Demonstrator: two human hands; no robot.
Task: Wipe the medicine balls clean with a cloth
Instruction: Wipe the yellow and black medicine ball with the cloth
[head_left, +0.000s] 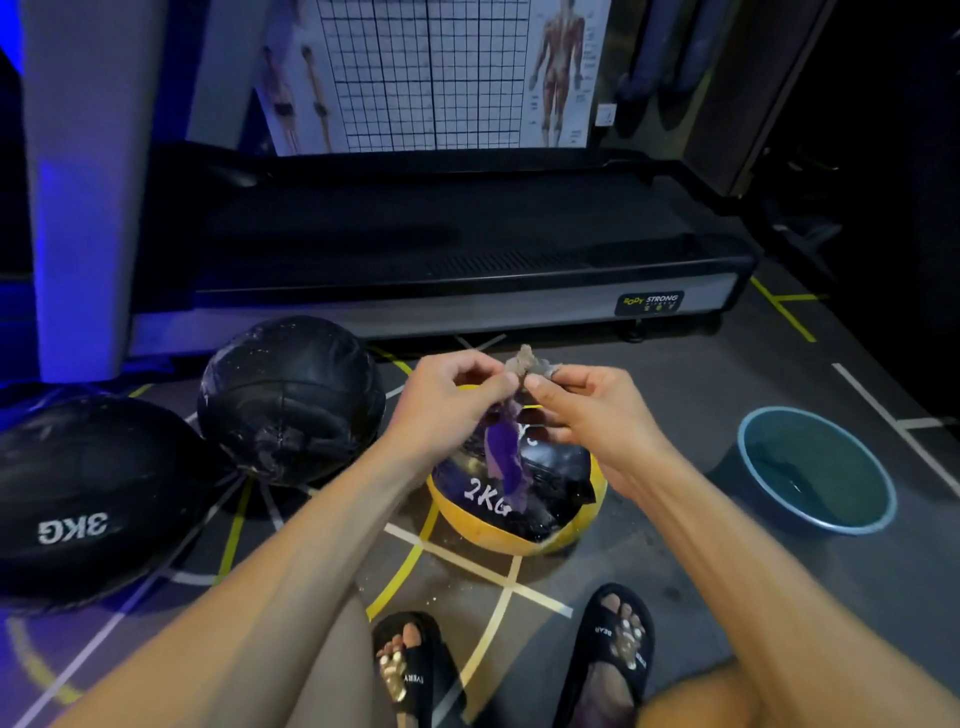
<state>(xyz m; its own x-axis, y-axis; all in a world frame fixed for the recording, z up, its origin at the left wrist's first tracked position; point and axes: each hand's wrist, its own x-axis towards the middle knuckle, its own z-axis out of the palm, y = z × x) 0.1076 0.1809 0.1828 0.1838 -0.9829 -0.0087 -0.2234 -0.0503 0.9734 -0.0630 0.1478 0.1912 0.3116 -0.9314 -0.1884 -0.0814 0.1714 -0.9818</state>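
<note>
Above the 2KG ball (514, 499) — cloth (506, 447) pinched between both hands' (452, 400) grip.

We are looking at a long black treadmill deck with a grey end panel (467, 244) lying across the floor ahead of us, a yellow-lettered label near its right end. Behind it, a white wall chart with a black grid and anatomical figures (431, 73) is leaning upright. A round teal plastic basin (816, 470) is sitting on the grey gym floor marked with yellow and white lines (675, 384), well to the right. At the bottom edge, we are seeing a pair of black slide sandals (613, 654) resting on that floor.
</note>
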